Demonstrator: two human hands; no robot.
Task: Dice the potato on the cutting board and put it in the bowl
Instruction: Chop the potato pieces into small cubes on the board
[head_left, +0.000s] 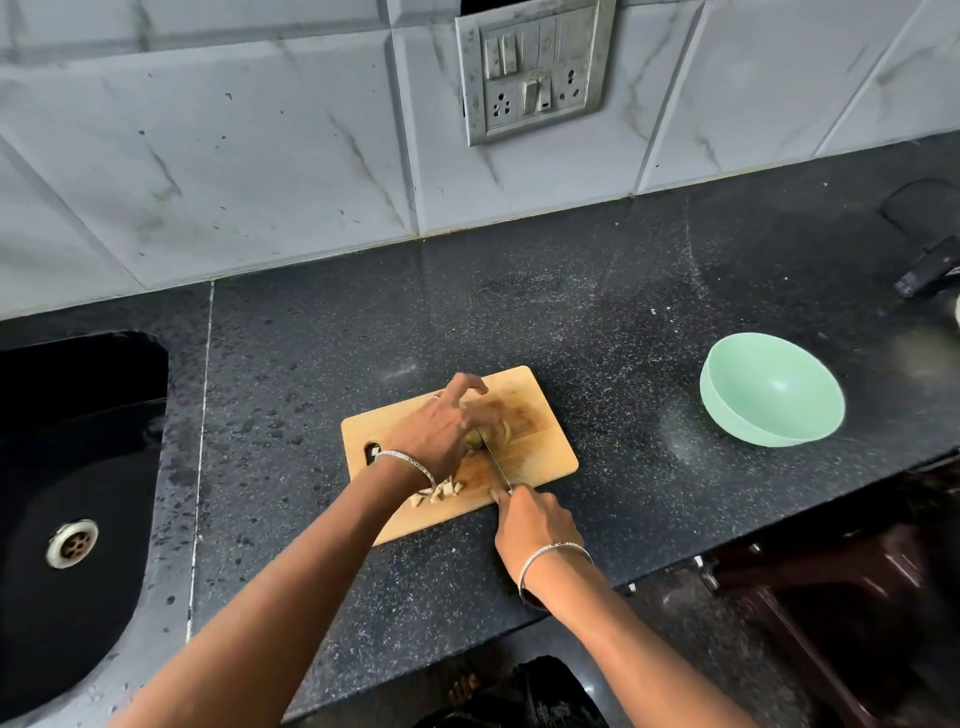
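Observation:
A wooden cutting board (540, 457) lies on the black counter. My left hand (441, 428) presses down on a piece of potato (475, 438) at the board's middle, mostly hiding it. My right hand (535, 525) grips the handle of a knife (496, 462), index finger along the spine, and the blade sits against the potato just right of my left fingers. Several diced potato pieces (439, 492) lie near the board's front edge, below my left wrist. An empty mint-green bowl (771, 389) stands on the counter to the right of the board.
A black sink (72, 499) with a metal drain is set into the counter at the left. A tiled wall with a switch panel (532, 73) runs behind. Dark objects (924, 244) sit at the far right. The counter's front edge lies just below my right wrist.

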